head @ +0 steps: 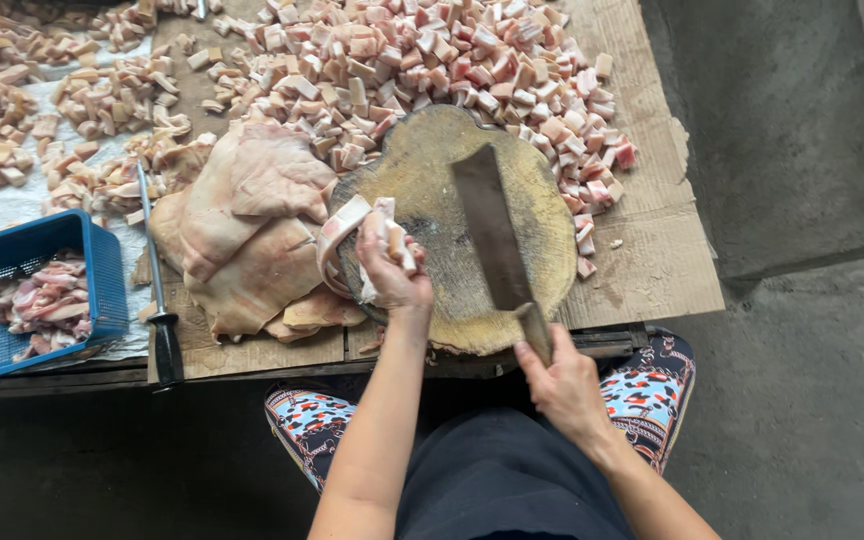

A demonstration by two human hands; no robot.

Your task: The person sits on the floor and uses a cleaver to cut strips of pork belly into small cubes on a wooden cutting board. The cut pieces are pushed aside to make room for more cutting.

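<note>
A strip of pork skin is pinched in the closed left hand at the board's left edge, apparently to feed the cleaver laid flat there, its handle gripped by the right hand, while slabs, cubes, steel and basket are crowded around.

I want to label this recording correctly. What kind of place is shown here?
Probably a simple meat-cutting spot, perhaps a market stall or backyard workspace. A round wooden chopping block sits on cardboard, the right hand holds a cleaver, and heaps of diced pork surround it on a bare concrete floor.
</note>
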